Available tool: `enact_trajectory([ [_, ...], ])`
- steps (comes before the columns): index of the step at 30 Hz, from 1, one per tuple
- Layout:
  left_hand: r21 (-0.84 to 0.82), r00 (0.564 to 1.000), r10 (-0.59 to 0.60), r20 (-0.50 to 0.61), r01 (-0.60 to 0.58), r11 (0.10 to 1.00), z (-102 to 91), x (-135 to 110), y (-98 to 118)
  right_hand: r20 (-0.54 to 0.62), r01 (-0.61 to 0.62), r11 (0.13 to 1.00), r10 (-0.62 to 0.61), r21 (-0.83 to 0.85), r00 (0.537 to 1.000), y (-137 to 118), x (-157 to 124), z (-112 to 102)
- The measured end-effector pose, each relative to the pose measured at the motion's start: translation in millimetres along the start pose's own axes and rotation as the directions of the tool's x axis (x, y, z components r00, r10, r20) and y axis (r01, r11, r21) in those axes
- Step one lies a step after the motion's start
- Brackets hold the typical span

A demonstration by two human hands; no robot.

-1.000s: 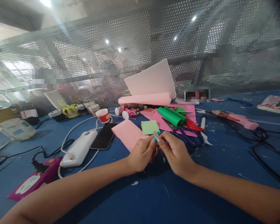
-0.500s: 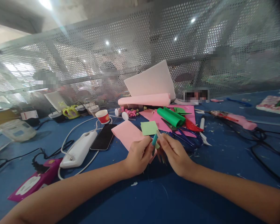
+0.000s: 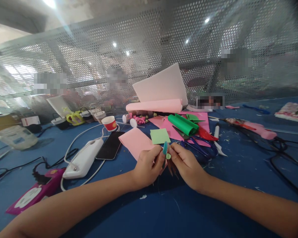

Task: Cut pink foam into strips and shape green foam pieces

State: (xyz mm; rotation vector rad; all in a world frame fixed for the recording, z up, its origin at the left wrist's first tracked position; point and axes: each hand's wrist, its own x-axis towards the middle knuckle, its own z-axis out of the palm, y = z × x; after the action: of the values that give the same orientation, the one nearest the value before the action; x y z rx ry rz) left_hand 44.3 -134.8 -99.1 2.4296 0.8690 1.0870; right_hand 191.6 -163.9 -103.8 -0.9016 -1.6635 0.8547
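My left hand (image 3: 147,167) is closed, thumb against fingers, around a narrow teal piece (image 3: 165,148) that sticks up from its grip; whether it is paper or a tool is unclear. A small round light-green piece (image 3: 168,156) shows between the two hands. My right hand (image 3: 187,165) is closed in a pinch beside it, and what its fingertips hold is too small to make out. Just beyond the hands lies a light-green paper square (image 3: 160,136). A pink paper sheet (image 3: 135,140) reaches partly under my left hand.
Green rolled paper (image 3: 183,124), blue-handled scissors (image 3: 203,149) and a pink glue gun (image 3: 258,128) lie on the right. To the left are a phone (image 3: 110,145), a white power bank (image 3: 84,158), a paper cup (image 3: 109,124) and a magenta pouch (image 3: 36,191). Perforated metal partition (image 3: 151,49) behind.
The teal piece has turned more upright, and the small light-green piece between my hands shows more fully. Both hands stay in nearly the same place.
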Motion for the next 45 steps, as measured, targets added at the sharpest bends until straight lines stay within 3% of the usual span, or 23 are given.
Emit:
enact_trajectory([
  [7, -0.103, 0.987, -0.094, 0.134, 0.108, 0.989, -0.4, -1, 2, 0.004, 0.06, 0.992, -0.06, -0.111, 0.998, 2, -3, -1],
  [12, -0.019, 0.97, -0.094, 0.226, 0.1, 0.995, 0.6, 3, 2, -0.022, -0.041, 0.998, 0.04, -0.049, 0.999, 10, 1, 0],
  [15, 0.067, 0.972, -0.136, 0.193, 0.126, 0.99, -1.4, 6, 1, -0.11, -0.062, 0.998, 0.062, 0.004, 0.992, 11, 4, 1],
  [19, 0.289, 0.979, -0.178, 0.101, 0.143, 0.947, -10.7, 15, -4, -0.191, 0.002, 1.0, 0.0, 0.009, 0.982, 8, 1, 3],
  [25, 0.585, 0.972, -0.232, 0.026, 0.174, 0.792, -22.8, 31, -33, -0.017, 0.098, 0.991, -0.1, -0.09, 0.995, 1, -6, 3],
  [33, 0.474, 0.991, -0.125, 0.048, 0.088, 0.876, -30.2, 40, -75, 0.22, 0.32, 0.878, -0.254, -0.355, 0.942, -3, -8, 3],
  [38, 0.537, 0.991, -0.111, 0.078, 0.053, 0.842, -38.0, 46, -83, 0.266, 0.447, 0.784, -0.363, -0.431, 0.893, 1, -8, 5],
  [45, 0.746, 0.99, -0.117, 0.076, 0.021, 0.666, -48.3, 70, -77, 0.29, 0.468, 0.734, -0.369, -0.491, 0.883, 2, -8, 7],
])
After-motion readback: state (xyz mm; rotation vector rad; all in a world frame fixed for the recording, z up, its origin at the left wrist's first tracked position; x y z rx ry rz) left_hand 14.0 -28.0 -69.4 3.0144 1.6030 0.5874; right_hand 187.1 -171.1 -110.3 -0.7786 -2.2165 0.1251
